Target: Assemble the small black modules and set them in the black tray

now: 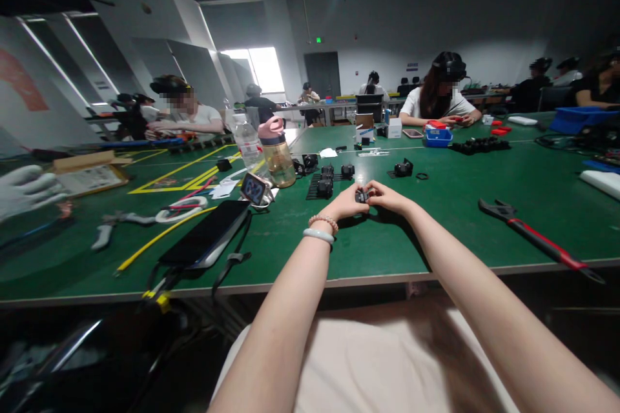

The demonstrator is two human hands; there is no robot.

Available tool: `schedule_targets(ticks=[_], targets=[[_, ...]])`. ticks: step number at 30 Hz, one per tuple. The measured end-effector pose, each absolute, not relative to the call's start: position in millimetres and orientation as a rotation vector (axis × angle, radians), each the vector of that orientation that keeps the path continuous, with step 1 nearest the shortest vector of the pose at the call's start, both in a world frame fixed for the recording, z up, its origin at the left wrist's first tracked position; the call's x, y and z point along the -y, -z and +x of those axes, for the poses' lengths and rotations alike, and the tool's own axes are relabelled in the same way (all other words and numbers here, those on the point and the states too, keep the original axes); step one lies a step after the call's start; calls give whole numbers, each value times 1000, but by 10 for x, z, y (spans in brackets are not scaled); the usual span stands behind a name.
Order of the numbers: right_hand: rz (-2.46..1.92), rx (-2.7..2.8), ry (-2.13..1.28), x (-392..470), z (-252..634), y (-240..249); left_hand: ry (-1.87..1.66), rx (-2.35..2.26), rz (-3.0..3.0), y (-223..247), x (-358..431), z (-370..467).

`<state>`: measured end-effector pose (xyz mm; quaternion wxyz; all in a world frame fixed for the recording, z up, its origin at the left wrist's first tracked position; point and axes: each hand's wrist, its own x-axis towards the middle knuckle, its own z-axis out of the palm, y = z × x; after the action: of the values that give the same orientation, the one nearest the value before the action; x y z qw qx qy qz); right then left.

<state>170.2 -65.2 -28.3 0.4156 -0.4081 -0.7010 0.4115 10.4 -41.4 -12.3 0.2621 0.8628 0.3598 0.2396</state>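
You have a small dark part (pixel 361 197) pinched between the fingertips of both hands, just above the green table (pixel 382 248) and in front of you. Your left hand (pixel 345 203) grips it from the left, fingers curled, with a beaded bracelet (pixel 323 224) and a pale bangle (pixel 318 235) on that wrist; your right hand (pixel 391 198) grips it from the right with bent fingers. The part's finer details are too small to tell. Just beyond your left hand sits a cluster of black parts (pixel 323 186), and beyond your right are a single black assembly (pixel 402 169) and a black ring (pixel 422 175). To your left stand a small clock (pixel 255 189) and a pink-lidded bottle (pixel 279 164), with a dark-screened phone (pixel 206 235) lying nearer the table edge beside a yellow cable (pixel 162 242). On your right lies a red-and-black wrench (pixel 537 235). Farther across, a co-worker (pixel 438 100) sits behind a blue bin (pixel 438 139) holding red pieces; a white-gloved hand (pixel 29 192) shows at the far left.
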Motion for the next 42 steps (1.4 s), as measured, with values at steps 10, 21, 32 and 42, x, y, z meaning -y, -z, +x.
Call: schedule_targets(ticks=[10, 21, 32, 42], targets=[[-1041, 1764, -1029, 637, 1700, 289, -636, -962, 2305, 47, 495, 116], [-1037, 1780, -1029, 634, 1702, 293, -642, -963, 2309, 81, 471, 97], [-1075, 1768, -1005, 648, 1710, 296, -643, -965, 2365, 147, 394, 88], [-1072, 1776, -983, 634, 1717, 304, -646, -988, 2317, 116, 418, 108]])
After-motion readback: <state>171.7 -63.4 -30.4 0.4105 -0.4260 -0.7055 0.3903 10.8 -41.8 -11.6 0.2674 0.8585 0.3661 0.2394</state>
